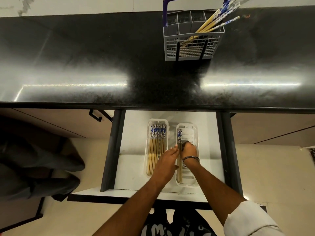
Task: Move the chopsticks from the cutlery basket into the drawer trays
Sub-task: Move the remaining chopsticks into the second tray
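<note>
Black speckled stone formed the desk (85, 65), glaring with two bright light streaks. A grey basket (192, 45) stood at its far side, a few chopsticks (214, 21) leaning from its right compartment; its purple handle was cut off by the frame. Below, a white drawer (134, 167) hung open over a pale floor. Its left tray (157, 149) held a full row of chopsticks. In the right tray (187, 155), both hands met: left hand (167, 159) flat against a pair (179, 138), right hand (189, 150) curled over it. The fingertips' grip was hidden.
</note>
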